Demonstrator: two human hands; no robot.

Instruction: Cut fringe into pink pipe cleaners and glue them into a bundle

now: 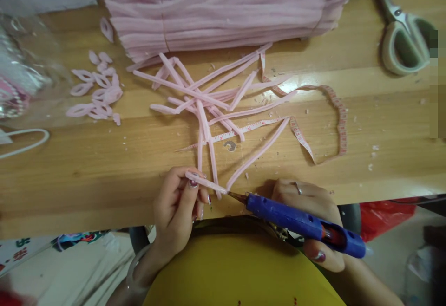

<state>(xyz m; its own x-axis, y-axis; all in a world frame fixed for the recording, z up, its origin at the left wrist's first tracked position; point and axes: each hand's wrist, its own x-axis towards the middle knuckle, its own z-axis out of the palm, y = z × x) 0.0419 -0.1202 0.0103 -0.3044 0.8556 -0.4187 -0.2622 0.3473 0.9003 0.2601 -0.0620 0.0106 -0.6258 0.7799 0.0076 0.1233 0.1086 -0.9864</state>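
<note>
Between the thumb and fingers of my left hand (pixel 179 206) is one end of a bent pink pipe cleaner (pixel 258 157). Its bend lies at the tip of a blue glue gun (pixel 285 215), and the far part slants up and right over the table. My right hand (pixel 313 204) is wrapped round the glue gun, which points left with its nozzle at the strip. Just beyond my hands lies a loose heap of pink pipe cleaners (pixel 198 94), some folded, with a measuring tape (pixel 341 120) running under and beside them.
A thick bundle of pink pipe cleaners (pixel 226 13) lies at the back. Small pink loops (pixel 101 92) are gathered at the left, near a clear plastic bag (pixel 24 69). Scissors (pixel 404 41) rest at the far right. The wooden table's (pixel 104 194) front edge runs beneath my hands.
</note>
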